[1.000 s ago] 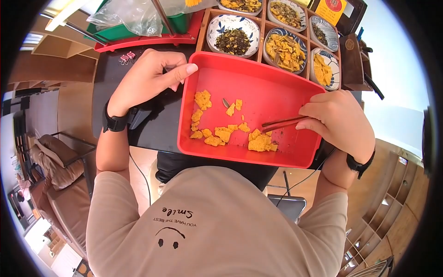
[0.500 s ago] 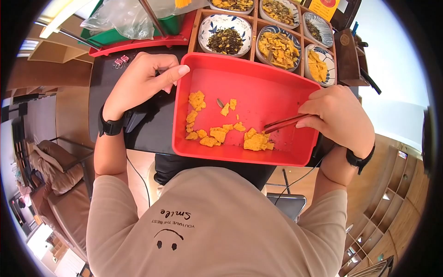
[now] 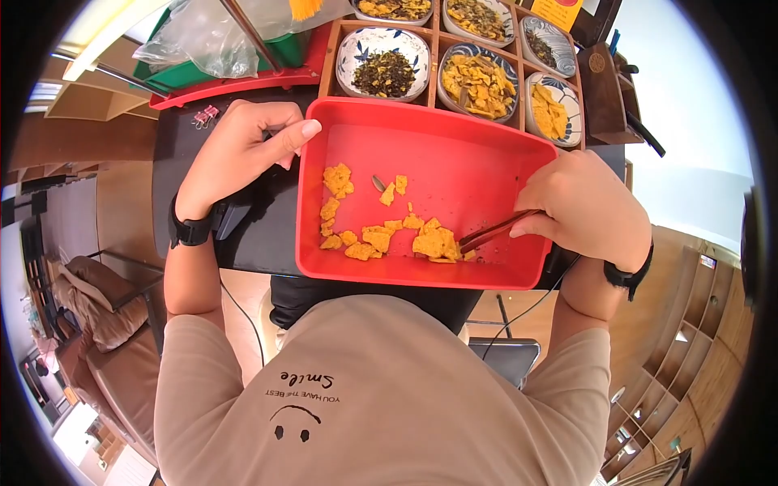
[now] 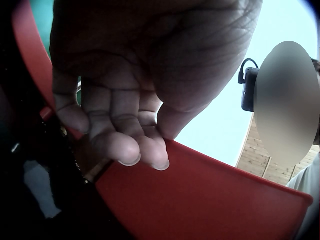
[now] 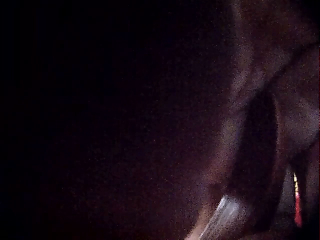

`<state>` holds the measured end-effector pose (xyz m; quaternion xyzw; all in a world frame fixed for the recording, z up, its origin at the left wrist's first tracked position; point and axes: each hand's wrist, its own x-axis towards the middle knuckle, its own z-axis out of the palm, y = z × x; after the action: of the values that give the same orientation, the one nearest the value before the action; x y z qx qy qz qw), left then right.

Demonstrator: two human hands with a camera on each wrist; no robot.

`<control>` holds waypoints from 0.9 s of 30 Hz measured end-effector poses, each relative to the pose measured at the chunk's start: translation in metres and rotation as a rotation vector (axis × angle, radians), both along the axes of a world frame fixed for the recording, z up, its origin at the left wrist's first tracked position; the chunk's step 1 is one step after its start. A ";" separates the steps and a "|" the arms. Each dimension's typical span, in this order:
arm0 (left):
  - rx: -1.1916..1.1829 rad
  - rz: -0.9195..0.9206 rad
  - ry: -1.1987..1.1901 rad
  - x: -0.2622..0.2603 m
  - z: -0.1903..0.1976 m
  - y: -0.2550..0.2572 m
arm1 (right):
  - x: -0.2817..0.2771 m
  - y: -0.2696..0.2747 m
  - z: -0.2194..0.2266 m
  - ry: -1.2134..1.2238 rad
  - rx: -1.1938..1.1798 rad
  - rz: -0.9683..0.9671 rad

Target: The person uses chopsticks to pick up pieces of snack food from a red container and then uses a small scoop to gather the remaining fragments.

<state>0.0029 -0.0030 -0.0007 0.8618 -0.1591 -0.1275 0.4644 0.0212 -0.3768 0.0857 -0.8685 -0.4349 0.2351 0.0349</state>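
Note:
A red plastic tray [image 3: 438,154] lies tilted before me at the dark table's front edge. My left hand [image 3: 243,150] pinches its left rim; in the left wrist view fingers [image 4: 117,147] curl over the red wall. Inside are crumbly yellow-orange pieces [image 3: 377,236], a small dark seed-like bit [image 3: 378,185] and dark specks. In my right hand [image 3: 585,206], thumb and fingers pinch slim dark tweezers [image 3: 502,229], whose tips touch the right side of the largest yellow clump [image 3: 436,241]. The right wrist view is mostly black, with a silvery strip [image 5: 225,215] low down.
Behind the tray, a wooden compartment box [image 3: 431,57] holds patterned bowls with dark leaf bits [image 3: 384,74] and yellow flakes [image 3: 480,85]. Back left stands a green bin [image 3: 279,55] with plastic bags [image 3: 203,49]. Pink binder clips [image 3: 205,117] lie on the table [image 3: 271,219].
The tweezers' tips have moved left and slightly down, and the largest yellow clump has shifted left, closer to the other pieces. The left hand keeps its hold on the rim.

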 end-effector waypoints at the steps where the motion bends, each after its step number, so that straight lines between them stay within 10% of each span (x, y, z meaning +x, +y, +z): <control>1: 0.000 -0.002 0.002 0.000 0.000 0.000 | -0.001 0.001 0.000 0.007 -0.002 0.019; 27: -0.009 -0.003 0.003 0.000 0.000 0.000 | 0.000 0.000 0.002 -0.087 0.144 -0.009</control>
<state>0.0029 -0.0026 -0.0006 0.8594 -0.1602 -0.1289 0.4682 0.0210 -0.3768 0.0874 -0.8751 -0.4480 0.1649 0.0795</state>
